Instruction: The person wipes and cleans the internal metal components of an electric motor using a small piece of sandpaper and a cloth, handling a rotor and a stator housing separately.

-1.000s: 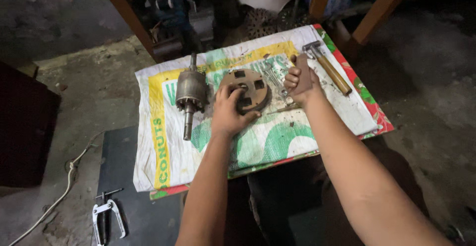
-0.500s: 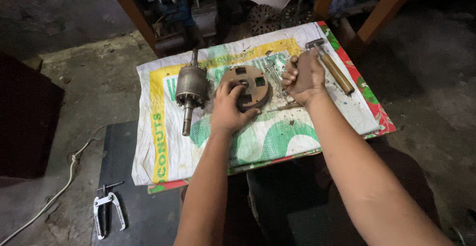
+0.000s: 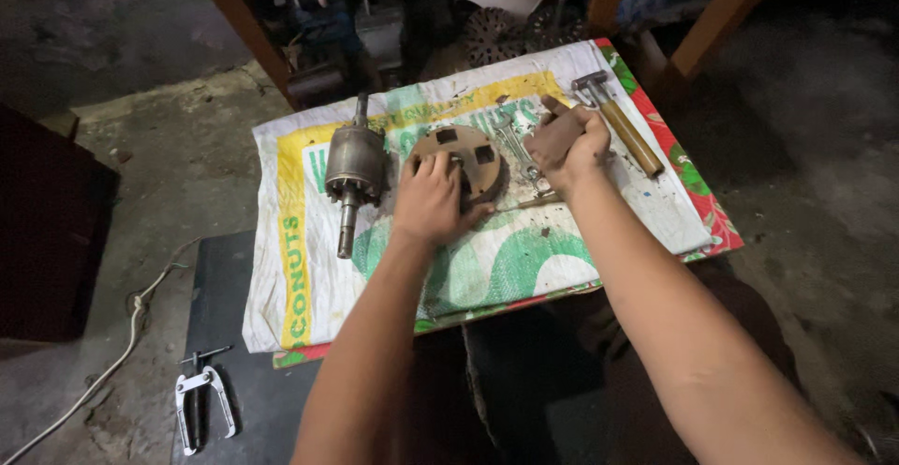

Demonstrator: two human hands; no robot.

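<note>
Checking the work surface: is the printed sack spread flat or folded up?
Spread flat: the printed sack lies open, carrying the motor rotor, round metal plate and hammer.

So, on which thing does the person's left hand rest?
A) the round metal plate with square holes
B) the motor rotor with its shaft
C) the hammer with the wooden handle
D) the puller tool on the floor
A: the left hand lies flat on the round metal plate, between the rotor and the hammer.
</note>
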